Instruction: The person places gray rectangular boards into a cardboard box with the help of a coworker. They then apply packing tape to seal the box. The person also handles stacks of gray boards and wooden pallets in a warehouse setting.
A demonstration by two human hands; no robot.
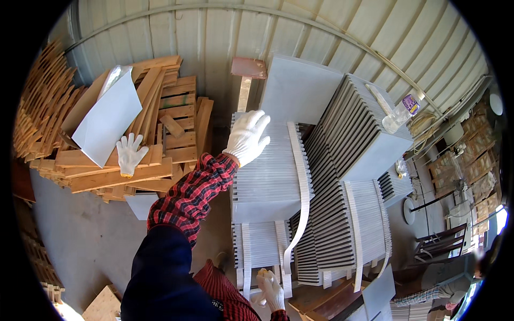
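Observation:
My left hand (247, 138), in a white knitted glove, reaches over the far left end of a stack of grey panels (265, 182). Its fingers are spread, with nothing in them; I cannot tell whether it touches the panels. Down at the near end of the stack, my right hand (269, 293), also gloved, has its fingers curled. A small tan bit shows at its fingertips, too small to name. A long white strip (300, 182) lies along the stack's right side and hangs in a curve over its near end, close to my right hand.
Wooden pallets (179, 120) at the left hold a tilted grey sheet (110, 120) and a loose white glove (130, 154). More slotted panel stacks (348, 123) stand to the right, with a clear plastic bottle (401, 113) on top. A corrugated metal wall (214, 32) closes the far side.

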